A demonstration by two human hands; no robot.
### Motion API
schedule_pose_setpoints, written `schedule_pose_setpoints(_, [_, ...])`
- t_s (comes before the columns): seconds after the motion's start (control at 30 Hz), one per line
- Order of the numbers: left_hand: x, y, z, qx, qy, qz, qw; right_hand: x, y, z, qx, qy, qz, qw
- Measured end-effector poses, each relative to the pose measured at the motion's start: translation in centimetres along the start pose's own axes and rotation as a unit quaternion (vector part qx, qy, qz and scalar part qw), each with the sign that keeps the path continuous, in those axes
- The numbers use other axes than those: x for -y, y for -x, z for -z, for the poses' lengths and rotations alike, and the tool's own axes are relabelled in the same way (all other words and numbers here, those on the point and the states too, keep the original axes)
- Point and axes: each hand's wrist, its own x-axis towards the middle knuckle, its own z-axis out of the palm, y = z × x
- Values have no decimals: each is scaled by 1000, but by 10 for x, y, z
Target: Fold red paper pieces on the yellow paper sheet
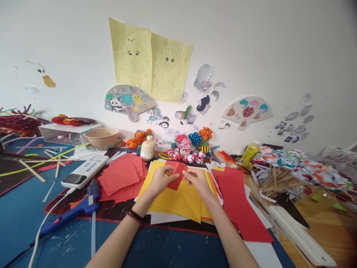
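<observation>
Between my two hands is a small piece of red paper (175,182), with a crease line down it, held above a stack of yellow paper (181,203). My left hand (164,178) pinches its left side between thumb and fingers. At the upper right edge, my right hand (196,181) has thumb and fingertips pressed together on the same paper. A pile of red paper squares (122,176) lies left of my left hand. Larger red sheets (242,208) rest to the right of my right forearm.
A blue glue gun (69,217) and a white power strip (85,171) with a cable lie at left. Behind the papers stand a glue bottle (147,148) and pipe-cleaner flowers (195,139). Wooden sticks (276,182) and a white paper trimmer (301,236) are at right.
</observation>
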Motion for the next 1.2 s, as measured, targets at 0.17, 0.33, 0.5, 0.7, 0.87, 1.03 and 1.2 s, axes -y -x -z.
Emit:
schedule_pose_setpoints(0.17, [-15, 2, 4, 2, 21, 17, 1000, 3, 1, 1, 11, 23, 12, 1000])
schedule_pose_setpoints(0.33, [-22, 3, 5, -11, 35, 7, 999, 13, 5, 0, 32, 40, 2, 999])
schedule_pose_setpoints(0.5, [-21, 2, 5, -8, 45, 10, 999, 15, 6, 1, 50, 46, 1, 998])
schedule_pose_setpoints(0.7, [-18, 1, 6, 6, 48, 5, 999, 10, 4, 6, 64, 43, 21, 997])
schedule_pose_setpoints(0.87, [-17, 1, 6, 7, 34, 6, 999, 13, 6, 6, 65, 42, 23, 997])
schedule_pose_setpoints(1.03, [-20, 1, 7, 4, 36, 4, 999, 17, 7, 7, 73, 45, 23, 996])
schedule_pose_setpoints(1.2, [-17, 1, 7, 2, 45, 3, 999, 19, 8, 8, 85, 23, 10, 996])
